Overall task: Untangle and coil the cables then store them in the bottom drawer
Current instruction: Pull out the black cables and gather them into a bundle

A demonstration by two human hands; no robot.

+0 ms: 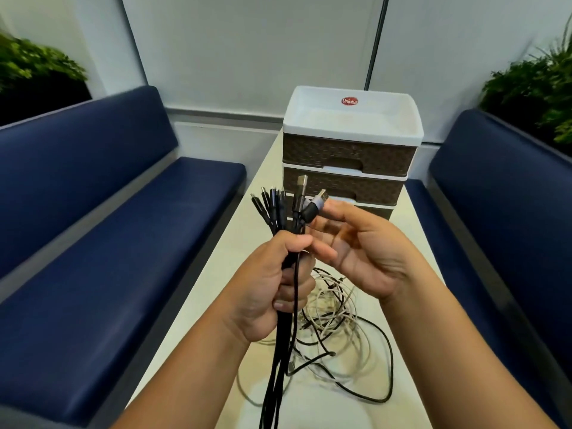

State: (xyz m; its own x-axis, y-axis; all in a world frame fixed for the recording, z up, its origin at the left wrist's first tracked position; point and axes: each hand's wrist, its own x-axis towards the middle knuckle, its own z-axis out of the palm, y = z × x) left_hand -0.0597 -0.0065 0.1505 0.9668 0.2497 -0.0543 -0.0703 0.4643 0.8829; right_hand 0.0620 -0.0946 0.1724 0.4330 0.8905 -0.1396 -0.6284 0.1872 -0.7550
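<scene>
Upright, the left hand (272, 283) grips the black cables (280, 212), while the right hand (356, 243) pinches a plug (318, 201).

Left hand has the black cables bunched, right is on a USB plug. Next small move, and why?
Probably tuck the grey USB plug, pinched by the right hand, into the black cable bundle the left hand grips, evening the ends. A tangle of white and black cables remains on the table, and the drawer unit looks closed.

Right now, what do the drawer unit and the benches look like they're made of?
Drawer unit: likely molded plastic, glossy white frame and brown fronts with a woven-basket texture. Benches: navy padded upholstery with a smooth matte look, possibly vinyl or fabric; hard to tell which.
</scene>
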